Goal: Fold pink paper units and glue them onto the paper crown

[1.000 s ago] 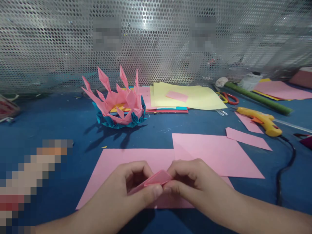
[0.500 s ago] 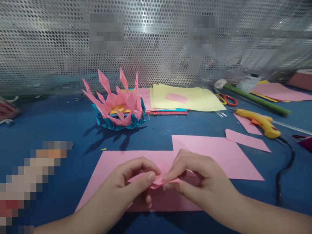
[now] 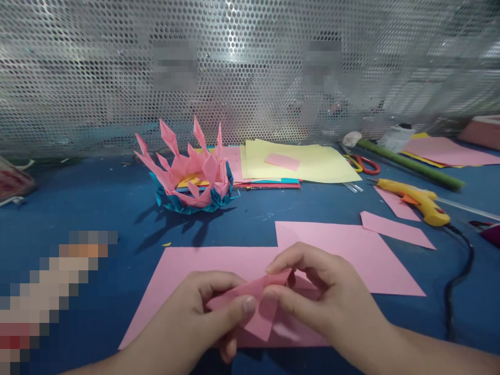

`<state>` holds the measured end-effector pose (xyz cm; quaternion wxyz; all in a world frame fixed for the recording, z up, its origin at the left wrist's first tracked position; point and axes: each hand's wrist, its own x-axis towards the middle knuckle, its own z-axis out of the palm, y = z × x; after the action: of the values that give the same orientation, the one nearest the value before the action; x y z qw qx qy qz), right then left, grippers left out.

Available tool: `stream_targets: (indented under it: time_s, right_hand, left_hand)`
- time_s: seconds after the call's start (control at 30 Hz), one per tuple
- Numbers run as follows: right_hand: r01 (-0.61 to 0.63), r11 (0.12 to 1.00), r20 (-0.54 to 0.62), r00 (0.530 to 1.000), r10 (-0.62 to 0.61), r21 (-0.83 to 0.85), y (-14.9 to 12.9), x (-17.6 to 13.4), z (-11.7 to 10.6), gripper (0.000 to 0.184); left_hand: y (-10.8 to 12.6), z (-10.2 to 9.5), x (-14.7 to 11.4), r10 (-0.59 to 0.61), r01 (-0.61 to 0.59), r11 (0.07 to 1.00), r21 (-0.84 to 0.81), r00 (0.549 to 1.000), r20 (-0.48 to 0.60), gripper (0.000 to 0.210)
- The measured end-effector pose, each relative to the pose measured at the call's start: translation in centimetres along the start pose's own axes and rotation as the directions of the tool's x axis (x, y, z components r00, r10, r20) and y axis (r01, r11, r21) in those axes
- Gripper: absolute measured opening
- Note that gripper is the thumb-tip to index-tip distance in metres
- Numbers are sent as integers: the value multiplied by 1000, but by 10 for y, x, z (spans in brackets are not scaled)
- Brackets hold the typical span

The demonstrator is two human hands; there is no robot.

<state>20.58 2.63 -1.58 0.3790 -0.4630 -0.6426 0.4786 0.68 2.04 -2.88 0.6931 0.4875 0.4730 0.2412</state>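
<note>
A small folded piece of pink paper (image 3: 260, 297) is pinched between both hands, a flap of it pointing down toward me. My left hand (image 3: 207, 312) grips its left end, thumb in front and fingers behind. At the right end, my right hand (image 3: 320, 291) holds it with the thumb on the near face and the index finger over the top edge. Beneath the hands lies a large pink sheet (image 3: 164, 297), and another pink sheet (image 3: 344, 255) extends to its right. The fingers hide part of the folds.
A pink and blue folded-paper crown (image 3: 191, 182) stands behind the hands. Yellow sheets (image 3: 300, 164) lie beyond it. On the right are a yellow glue gun (image 3: 414, 198) with a black cord, scissors (image 3: 367, 164) and a green stick (image 3: 410, 164). A perforated metal screen (image 3: 250, 78) closes the back.
The folded paper has been turned so its face and a downward flap now show. My right thumb has moved onto its front, and the view has tilted up slightly.
</note>
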Motion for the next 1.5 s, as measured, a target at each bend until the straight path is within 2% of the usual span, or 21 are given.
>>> stream_targets:
  time_s: [0.1, 0.27, 0.37, 0.47, 0.63, 0.83, 0.97, 1.07, 1.17, 1.27, 1.4, 1.5]
  right_hand:
    - [58, 998, -7, 998, -58, -5, 2, -1, 0, 14]
    - [257, 966, 42, 966, -256, -26, 4, -2, -1, 29]
    - [278, 960, 109, 956, -273, -40, 4, -2, -3, 35]
    - [231, 973, 177, 958, -224, -19, 2, -1, -3, 35]
    - [133, 991, 211, 968, -132, 9, -2, 2, -1, 33]
    - [62, 998, 323, 944, -66, 22, 2, 2, -1, 26]
    - [-29, 998, 367, 930, 6, 59, -5, 0, 1, 25]
    - [-52, 997, 397, 917, 24, 60, -11, -1, 0, 22]
    - [-96, 987, 407, 913, 36, 128, -10, -2, 0, 14]
    - [-230, 942, 391, 912, 122, 245, -5, -1, 0, 5]
    - [-327, 882, 380, 905, 189, 340, 0, 2, 2, 24]
    - [-331, 886, 370, 907, 204, 324, 1, 3, 2, 25]
  left_hand:
    - [-1, -1, 1, -51, 51, 999, -3, 999, -19, 35]
    - [4, 1, 3, -76, 80, 987, -137, 997, 28, 48]
    - [3, -1, 2, -96, 100, 985, -143, 995, 33, 46]
    - [0, -4, 2, -85, 87, 987, -138, 996, 16, 45]
    - [-1, -3, 4, -70, 70, 987, -148, 998, 8, 48]
    - [-6, -3, 8, -66, 69, 985, -156, 998, 23, 59]
    - [-5, -4, 10, -98, 99, 989, -113, 995, 17, 53]
    - [-1, -3, 8, -89, 89, 994, -64, 996, 0, 50]
    - [0, -3, 6, -87, 86, 995, -46, 996, -4, 47]
    - [-1, -3, 4, -79, 79, 997, -19, 997, -13, 44]
    - [-4, -2, 4, -82, 81, 996, -45, 997, -10, 48]
    - [-5, -1, 6, -77, 78, 993, -87, 997, 8, 52]
